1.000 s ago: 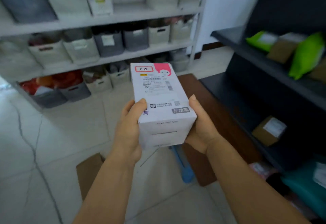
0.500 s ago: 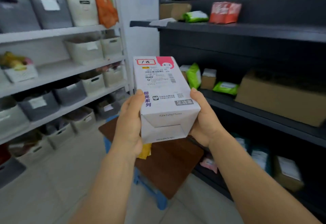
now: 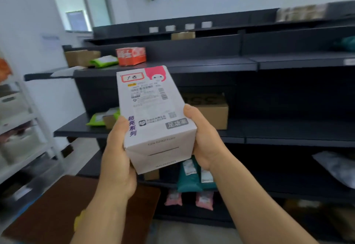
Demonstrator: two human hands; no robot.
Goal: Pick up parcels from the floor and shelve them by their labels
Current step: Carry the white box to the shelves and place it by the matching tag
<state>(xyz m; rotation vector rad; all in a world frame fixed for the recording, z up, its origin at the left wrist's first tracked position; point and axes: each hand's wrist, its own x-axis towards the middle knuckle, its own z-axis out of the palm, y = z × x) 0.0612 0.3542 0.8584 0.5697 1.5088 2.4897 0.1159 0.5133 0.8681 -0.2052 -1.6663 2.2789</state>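
A: Holding the white parcel (image 3: pixel 153 117) at the centre of the frame, the left hand (image 3: pixel 117 159) and the right hand (image 3: pixel 203 138) press its two sides; each grip is closed on it, in front of the dark shelf unit (image 3: pixel 249 65)

B: What may go wrong?

A: I think the box could slip, because only the lower end is held and it tilts away. Also the red-framed label (image 3: pixel 132 77) may be misread, so it goes on the wrong shelf

B: And the count?

A: One parcel in hand, two hands. At lower centre two teal bags (image 3: pixel 189 178) and two pink packets (image 3: pixel 204 199); at upper left one red box (image 3: pixel 131 56)
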